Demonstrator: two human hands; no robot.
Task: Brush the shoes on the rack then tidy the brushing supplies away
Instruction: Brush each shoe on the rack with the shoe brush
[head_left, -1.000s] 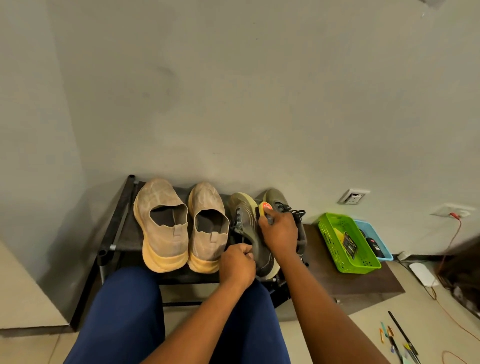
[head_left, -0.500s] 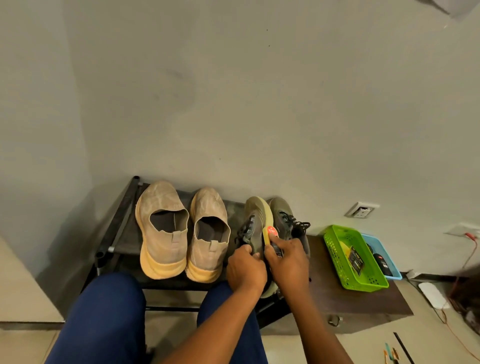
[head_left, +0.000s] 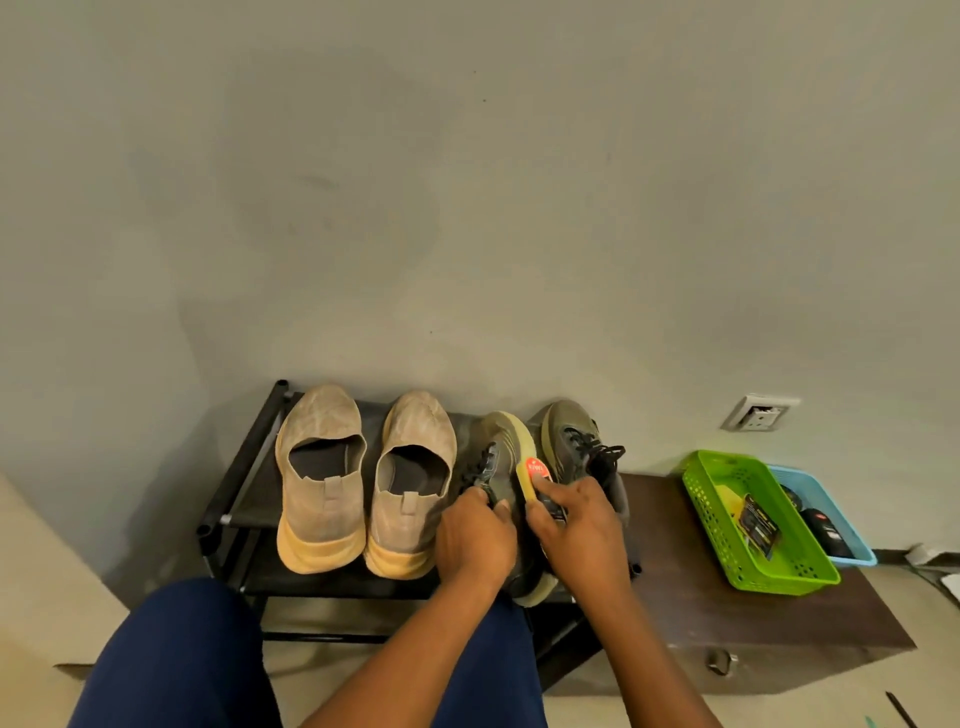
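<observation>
From the head view, the left hand (head_left: 475, 535) grips the olive shoe (head_left: 501, 457), tipped on its side on the rack (head_left: 244, 483); the right hand (head_left: 582, 525) is closed around the brush (head_left: 537, 480), laid against its sole edge. I'd keep the shoe steady and use short, even strokes.

The left hand (head_left: 475, 535) grips a green shoe (head_left: 501, 467) tipped on its side on the rack (head_left: 244, 467). The right hand (head_left: 582, 525) presses a brush (head_left: 537, 480) against it, beside two tan shoes (head_left: 322, 467)
</observation>
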